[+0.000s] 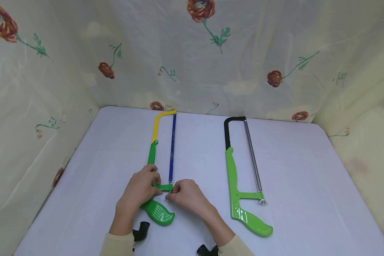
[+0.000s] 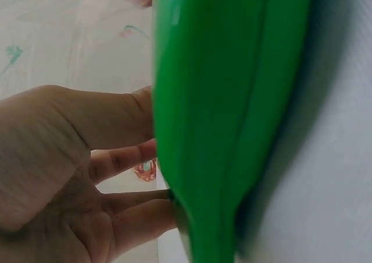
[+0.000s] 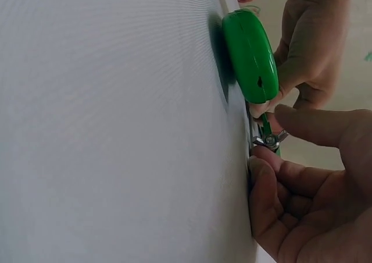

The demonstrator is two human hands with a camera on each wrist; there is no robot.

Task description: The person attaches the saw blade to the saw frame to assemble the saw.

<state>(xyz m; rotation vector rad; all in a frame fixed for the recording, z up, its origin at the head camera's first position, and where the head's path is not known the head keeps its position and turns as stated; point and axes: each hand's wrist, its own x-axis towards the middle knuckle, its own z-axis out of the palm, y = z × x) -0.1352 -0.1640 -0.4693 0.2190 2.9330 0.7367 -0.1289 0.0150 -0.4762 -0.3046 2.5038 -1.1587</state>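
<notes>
A hacksaw (image 1: 160, 213) with a green handle, yellow front frame and blue blade (image 1: 172, 149) lies on the table, handle towards me. My left hand (image 1: 139, 188) holds its green frame just above the handle, thumb and fingers on either side. In the left wrist view the green handle fills the middle and hides part of that hand. At the near end of the blade, my right hand (image 1: 190, 195) has its thumb and curled fingers around a silver wing nut (image 3: 269, 140). The wing nut's wings show between thumb and forefinger in the right wrist view.
A second hacksaw (image 1: 233, 177), light green with a black front frame and grey blade, lies to the right. The white table (image 1: 307, 185) meets a flowered cloth (image 1: 243, 64) at the back and sides. Black wrist mounts (image 1: 142, 231) show beside the sleeves.
</notes>
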